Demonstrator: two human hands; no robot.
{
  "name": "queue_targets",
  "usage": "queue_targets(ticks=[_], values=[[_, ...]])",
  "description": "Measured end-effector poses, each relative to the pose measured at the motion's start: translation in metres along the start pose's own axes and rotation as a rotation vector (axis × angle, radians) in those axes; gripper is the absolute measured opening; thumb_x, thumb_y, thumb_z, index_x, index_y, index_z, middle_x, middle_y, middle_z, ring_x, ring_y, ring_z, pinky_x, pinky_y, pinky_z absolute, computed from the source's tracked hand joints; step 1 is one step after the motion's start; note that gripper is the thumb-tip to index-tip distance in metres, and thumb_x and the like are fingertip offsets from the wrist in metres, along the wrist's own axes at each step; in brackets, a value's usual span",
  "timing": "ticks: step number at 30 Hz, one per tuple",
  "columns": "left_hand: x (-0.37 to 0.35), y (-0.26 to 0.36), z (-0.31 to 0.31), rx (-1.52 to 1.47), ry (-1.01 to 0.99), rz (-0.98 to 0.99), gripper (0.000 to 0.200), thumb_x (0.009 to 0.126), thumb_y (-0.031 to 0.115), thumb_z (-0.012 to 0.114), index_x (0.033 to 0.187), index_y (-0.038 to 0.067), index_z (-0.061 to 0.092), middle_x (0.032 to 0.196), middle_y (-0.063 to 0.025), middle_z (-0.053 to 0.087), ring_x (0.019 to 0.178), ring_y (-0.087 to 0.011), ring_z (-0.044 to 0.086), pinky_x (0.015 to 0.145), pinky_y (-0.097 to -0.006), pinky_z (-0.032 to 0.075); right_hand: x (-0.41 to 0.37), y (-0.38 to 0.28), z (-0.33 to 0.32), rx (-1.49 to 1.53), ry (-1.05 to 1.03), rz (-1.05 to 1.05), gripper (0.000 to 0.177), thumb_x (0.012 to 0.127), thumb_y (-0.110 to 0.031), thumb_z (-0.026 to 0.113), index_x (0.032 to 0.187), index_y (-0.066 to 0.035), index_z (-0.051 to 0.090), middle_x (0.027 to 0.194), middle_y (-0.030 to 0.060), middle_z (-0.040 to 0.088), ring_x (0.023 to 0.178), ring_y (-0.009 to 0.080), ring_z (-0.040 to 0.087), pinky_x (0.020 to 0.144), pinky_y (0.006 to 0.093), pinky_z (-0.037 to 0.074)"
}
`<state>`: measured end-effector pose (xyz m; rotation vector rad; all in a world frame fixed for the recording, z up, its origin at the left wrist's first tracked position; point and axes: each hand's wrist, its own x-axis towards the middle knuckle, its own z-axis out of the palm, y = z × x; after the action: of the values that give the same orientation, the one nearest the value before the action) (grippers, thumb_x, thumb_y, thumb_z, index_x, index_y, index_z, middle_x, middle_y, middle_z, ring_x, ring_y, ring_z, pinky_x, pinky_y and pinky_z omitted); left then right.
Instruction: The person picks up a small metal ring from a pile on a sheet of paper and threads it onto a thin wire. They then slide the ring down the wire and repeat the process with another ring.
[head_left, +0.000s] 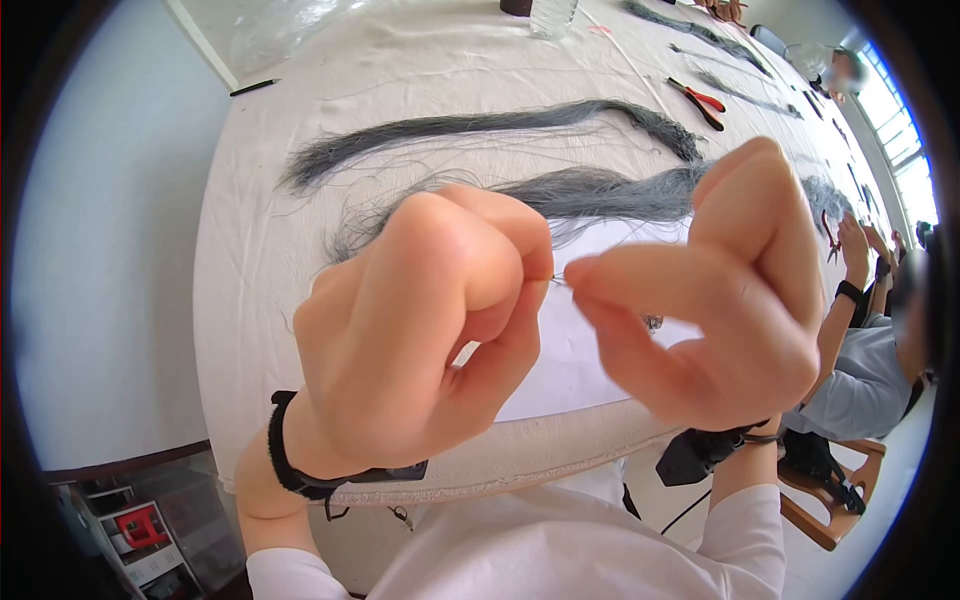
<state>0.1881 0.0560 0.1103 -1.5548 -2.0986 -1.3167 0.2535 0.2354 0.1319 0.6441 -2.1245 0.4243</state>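
Head view: our left hand [420, 330] and right hand [720, 300] each pinch a fine hair strand [558, 282] above grey hair bundles [600, 190] on the bench [260, 250].

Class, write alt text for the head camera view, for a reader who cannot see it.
Left hand and right hand, close to the camera, pinch a fine strand between their fingertips. Beyond lie grey hair bundles on a white-covered table, red-handled pliers farther back, a seated person at right.
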Motion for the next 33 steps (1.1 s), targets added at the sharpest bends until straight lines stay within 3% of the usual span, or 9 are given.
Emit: queue_targets(ticks=[2, 5, 9, 12, 14, 17, 24, 31, 33], values=[[0.000, 0.000, -0.002, -0.034, -0.016, 0.012, 0.044, 0.075, -0.020, 0.056, 0.088, 0.009, 0.026, 0.090, -0.0180, 0.061, 0.051, -0.0022, 0.028, 0.046, -0.0148, 0.027, 0.002, 0.002, -0.004, -0.011, -0.087, 0.099, 0.034, 0.046, 0.003, 0.074, 0.078, -0.007, 0.071, 0.070, -0.0010, 0.035, 0.061, 0.0149, 0.034, 0.052, 0.0269, 0.024], [-0.001, -0.003, -0.005, -0.133, -0.013, 0.024, 0.043, 0.075, -0.019, 0.055, 0.089, 0.009, 0.026, 0.090, -0.0197, 0.060, 0.053, -0.0032, 0.032, 0.048, -0.0153, 0.030, -0.001, 0.016, 0.000, 0.246, -0.100, 0.192, 0.025, 0.061, 0.007, 0.071, 0.084, -0.002, 0.070, 0.076, 0.0031, 0.051, 0.067, 0.0147, 0.039, 0.059, 0.0255, 0.027], [-0.001, -0.003, -0.009, -0.317, 0.047, -0.015, 0.040, 0.079, -0.016, 0.054, 0.090, 0.009, 0.024, 0.092, -0.0214, 0.058, 0.060, -0.0057, 0.041, 0.053, -0.0168, 0.036, -0.006, 0.021, 0.009, 0.579, -0.120, 0.420, 0.019, 0.065, 0.006, 0.069, 0.084, 0.000, 0.068, 0.075, 0.0036, 0.050, 0.070, 0.0143, 0.041, 0.060, 0.0260, 0.028], [-0.001, -0.003, -0.010, -0.382, 0.108, -0.074, 0.039, 0.081, -0.014, 0.054, 0.090, 0.009, 0.024, 0.092, -0.0200, 0.057, 0.064, -0.0061, 0.044, 0.058, -0.0175, 0.039, -0.006, 0.021, 0.012, 0.633, -0.215, 0.372, 0.018, 0.066, 0.005, 0.068, 0.083, 0.000, 0.068, 0.074, 0.0035, 0.048, 0.070, 0.0139, 0.041, 0.060, 0.0257, 0.027], [0.000, -0.004, -0.009, -0.395, 0.149, -0.097, 0.038, 0.082, -0.012, 0.054, 0.090, 0.009, 0.024, 0.092, -0.0191, 0.057, 0.066, -0.0060, 0.044, 0.059, -0.0174, 0.039, -0.009, 0.016, 0.018, 0.596, -0.159, 0.339, 0.020, 0.061, 0.006, 0.068, 0.080, -0.001, 0.068, 0.072, 0.0030, 0.045, 0.066, 0.0146, 0.038, 0.058, 0.0264, 0.026], [-0.001, -0.004, -0.009, -0.336, 0.212, -0.118, 0.039, 0.082, -0.013, 0.055, 0.091, 0.009, 0.024, 0.093, -0.0178, 0.056, 0.064, -0.0053, 0.043, 0.059, -0.0159, 0.038, -0.008, 0.005, 0.022, 0.354, -0.028, 0.108, 0.030, 0.048, 0.006, 0.069, 0.076, -0.006, 0.070, 0.069, 0.0007, 0.037, 0.058, 0.0161, 0.032, 0.051, 0.0279, 0.022], [-0.004, 0.003, -0.005, -0.104, 0.182, -0.059, 0.045, 0.078, -0.017, 0.059, 0.088, 0.010, 0.025, 0.096, -0.0201, 0.060, 0.055, -0.0033, 0.033, 0.052, -0.0145, 0.032, -0.016, -0.002, 0.022, 0.041, 0.057, -0.092, 0.045, 0.036, -0.001, 0.070, 0.078, -0.012, 0.073, 0.069, -0.0021, 0.028, 0.059, 0.0156, 0.031, 0.050, 0.0281, 0.021], [-0.003, 0.003, -0.001, 0.048, 0.203, 0.004, 0.048, 0.075, -0.018, 0.062, 0.087, 0.011, 0.025, 0.095, -0.0212, 0.062, 0.049, -0.0030, 0.025, 0.047, -0.0142, 0.028, -0.012, -0.002, 0.019, -0.005, 0.096, -0.152, 0.045, 0.033, -0.010, 0.070, 0.077, -0.014, 0.073, 0.069, -0.0023, 0.027, 0.059, 0.0155, 0.030, 0.049, 0.0285, 0.022], [-0.003, 0.004, -0.002, 0.056, 0.196, 0.001, 0.049, 0.075, -0.017, 0.063, 0.087, 0.011, 0.025, 0.095, -0.0215, 0.062, 0.049, -0.0030, 0.025, 0.047, -0.0141, 0.028, -0.007, -0.013, 0.013, -0.081, 0.021, -0.058, 0.045, 0.033, -0.015, 0.068, 0.077, -0.014, 0.074, 0.069, -0.0024, 0.027, 0.059, 0.0158, 0.031, 0.049, 0.0284, 0.022]])
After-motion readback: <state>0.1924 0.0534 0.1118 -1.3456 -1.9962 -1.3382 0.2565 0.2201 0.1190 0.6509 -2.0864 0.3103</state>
